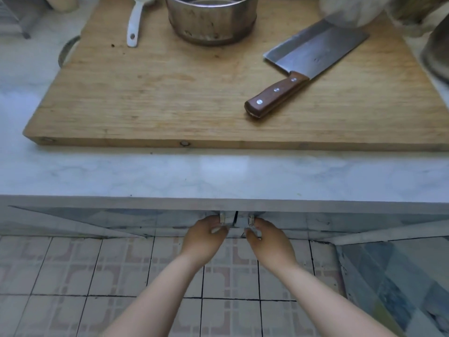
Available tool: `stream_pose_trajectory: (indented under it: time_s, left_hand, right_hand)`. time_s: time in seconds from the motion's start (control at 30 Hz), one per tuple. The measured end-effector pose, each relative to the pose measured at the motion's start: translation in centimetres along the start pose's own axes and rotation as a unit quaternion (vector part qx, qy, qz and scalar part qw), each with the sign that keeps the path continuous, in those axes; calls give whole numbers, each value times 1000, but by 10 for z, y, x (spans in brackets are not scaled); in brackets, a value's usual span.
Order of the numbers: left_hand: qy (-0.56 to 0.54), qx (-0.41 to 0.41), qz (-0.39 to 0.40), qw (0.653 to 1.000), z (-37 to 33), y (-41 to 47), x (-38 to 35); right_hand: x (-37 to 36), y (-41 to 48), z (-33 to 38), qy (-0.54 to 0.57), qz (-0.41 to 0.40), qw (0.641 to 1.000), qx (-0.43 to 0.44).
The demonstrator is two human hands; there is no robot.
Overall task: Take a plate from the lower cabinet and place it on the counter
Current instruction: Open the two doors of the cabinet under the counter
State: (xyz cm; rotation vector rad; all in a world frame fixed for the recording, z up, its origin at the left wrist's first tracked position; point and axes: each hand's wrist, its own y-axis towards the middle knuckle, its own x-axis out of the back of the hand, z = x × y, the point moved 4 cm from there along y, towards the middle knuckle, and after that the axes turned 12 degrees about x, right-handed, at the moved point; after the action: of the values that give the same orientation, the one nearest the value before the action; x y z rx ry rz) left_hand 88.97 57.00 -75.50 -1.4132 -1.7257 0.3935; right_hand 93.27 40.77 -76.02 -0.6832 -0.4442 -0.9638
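The left hand (204,235) and the right hand (268,240) were each closed on a handle of the lower cabinet doors (233,221), which were only starting to part. No plate was visible; taking it and setting it on the counter (218,176) remained.

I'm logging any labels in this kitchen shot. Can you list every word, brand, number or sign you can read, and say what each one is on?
None can be read.
Cleaver blade: one small dark mark, too small and blurred to read.
Steel pot, white ladle, cutting board, counter, cabinet handles: no text visible.
Jars at the top right: too blurred to tell.
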Motion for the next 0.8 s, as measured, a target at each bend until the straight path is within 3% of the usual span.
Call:
stream_pose_trajectory:
  time_s: [0.27,0.47,0.8]
  left_hand:
    - [58,-28,-73,995,23,-12,-11]
    - [104,-59,-187,975,65,-49,-26]
    - [122,-123,-220,960,127,-100,-22]
  right_hand:
    - [-12,-29,-10,-25,-53,998,-7]
    - [-21,-67,-17,-86,-84,992,41]
    - [-35,-146,-44,-90,-124,987,43]
